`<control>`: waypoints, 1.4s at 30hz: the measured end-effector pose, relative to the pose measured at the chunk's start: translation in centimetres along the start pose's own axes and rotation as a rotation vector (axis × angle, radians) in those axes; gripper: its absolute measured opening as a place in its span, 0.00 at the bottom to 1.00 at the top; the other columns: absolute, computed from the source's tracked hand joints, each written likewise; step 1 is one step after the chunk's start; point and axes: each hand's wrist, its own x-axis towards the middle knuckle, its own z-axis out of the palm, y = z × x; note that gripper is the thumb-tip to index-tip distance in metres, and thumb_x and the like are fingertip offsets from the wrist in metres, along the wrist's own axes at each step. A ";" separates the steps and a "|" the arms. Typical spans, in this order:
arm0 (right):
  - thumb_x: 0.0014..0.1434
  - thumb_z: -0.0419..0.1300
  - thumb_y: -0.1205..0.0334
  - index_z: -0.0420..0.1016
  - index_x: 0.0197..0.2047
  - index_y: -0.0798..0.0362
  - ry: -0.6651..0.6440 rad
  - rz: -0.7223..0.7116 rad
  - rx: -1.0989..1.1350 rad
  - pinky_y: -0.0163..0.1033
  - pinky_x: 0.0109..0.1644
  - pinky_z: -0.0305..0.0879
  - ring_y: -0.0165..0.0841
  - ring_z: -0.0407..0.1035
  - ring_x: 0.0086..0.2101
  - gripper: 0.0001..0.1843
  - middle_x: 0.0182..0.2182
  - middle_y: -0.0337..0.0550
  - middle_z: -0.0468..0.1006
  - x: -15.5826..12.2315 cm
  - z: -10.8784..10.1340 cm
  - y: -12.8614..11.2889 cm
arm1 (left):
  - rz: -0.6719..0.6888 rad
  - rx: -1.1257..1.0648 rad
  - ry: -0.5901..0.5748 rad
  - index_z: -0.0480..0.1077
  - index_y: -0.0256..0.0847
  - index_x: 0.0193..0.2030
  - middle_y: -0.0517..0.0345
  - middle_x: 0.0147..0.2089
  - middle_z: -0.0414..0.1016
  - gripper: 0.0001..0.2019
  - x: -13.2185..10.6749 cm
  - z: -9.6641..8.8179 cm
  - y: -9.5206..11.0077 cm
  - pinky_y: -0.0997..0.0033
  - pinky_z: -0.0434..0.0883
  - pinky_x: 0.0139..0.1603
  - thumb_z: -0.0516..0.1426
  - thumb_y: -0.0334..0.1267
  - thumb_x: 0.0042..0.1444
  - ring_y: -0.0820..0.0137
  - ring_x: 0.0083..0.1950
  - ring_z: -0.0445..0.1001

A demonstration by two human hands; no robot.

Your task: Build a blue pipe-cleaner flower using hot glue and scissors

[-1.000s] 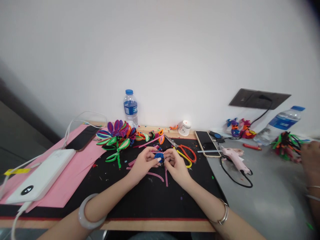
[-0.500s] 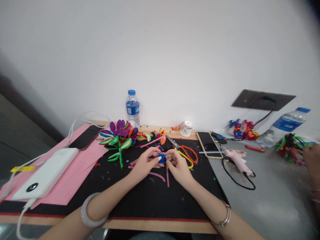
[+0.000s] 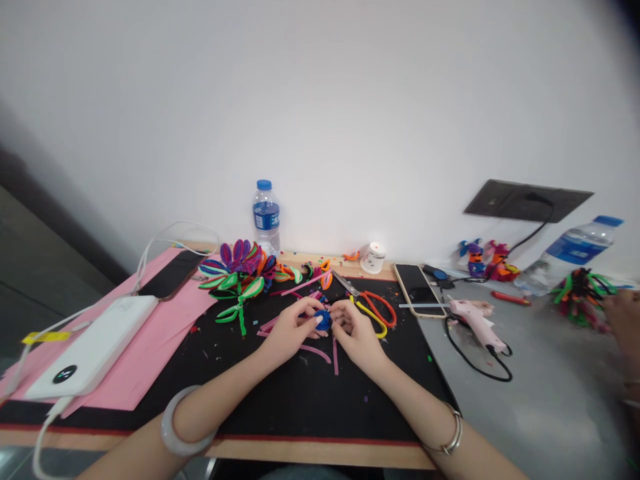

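Observation:
My left hand [image 3: 290, 329] and my right hand [image 3: 354, 328] meet over the black mat [image 3: 310, 393], fingers pinched together on a small blue pipe-cleaner coil [image 3: 323, 319] held between them. Pink pipe-cleaner strips [image 3: 317, 351] lie on the mat just under the hands. A bunch of pipe-cleaner flowers [image 3: 239, 270] in purple, green and orange lies behind the left hand. Scissors [image 3: 373, 307] with red and yellow handles lie just behind the right hand.
A pink glue gun [image 3: 475, 320] with black cord, a glue stick and a phone [image 3: 416, 288] lie to the right. Two water bottles [image 3: 266, 217] stand at the wall. A white power bank [image 3: 90, 353] and another phone lie on pink paper. Another person's hand [image 3: 623, 320] is at far right.
Both hands stay together on the blue coil, only the fingers shifting slightly. The camera view has drifted a little to the left.

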 end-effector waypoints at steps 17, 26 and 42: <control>0.56 0.49 0.70 0.59 0.44 0.50 -0.092 -0.004 0.006 0.32 0.27 0.60 0.27 0.64 0.23 0.12 0.24 0.33 0.66 -0.2 -0.2 -0.4 | 0.003 -0.021 0.014 0.64 0.40 0.41 0.64 0.31 0.62 0.10 0.1 -0.1 -0.1 0.71 0.73 0.30 0.54 0.34 0.51 0.69 0.30 0.76; 0.55 0.49 0.70 0.58 0.43 0.50 -0.074 -0.021 -0.015 0.33 0.28 0.61 0.28 0.66 0.25 0.12 0.24 0.34 0.68 -0.2 0.0 -0.3 | -0.005 0.004 0.002 0.63 0.40 0.41 0.65 0.31 0.62 0.10 0.1 -0.1 -0.1 0.73 0.72 0.28 0.54 0.35 0.51 0.69 0.30 0.76; 0.54 0.49 0.70 0.59 0.41 0.50 -0.056 -0.020 -0.045 0.32 0.27 0.60 0.28 0.66 0.24 0.10 0.24 0.34 0.68 -0.3 -0.1 -0.3 | 0.031 0.017 -0.006 0.64 0.38 0.40 0.64 0.29 0.63 0.10 0.1 0.0 -0.1 0.74 0.70 0.26 0.55 0.35 0.50 0.75 0.24 0.72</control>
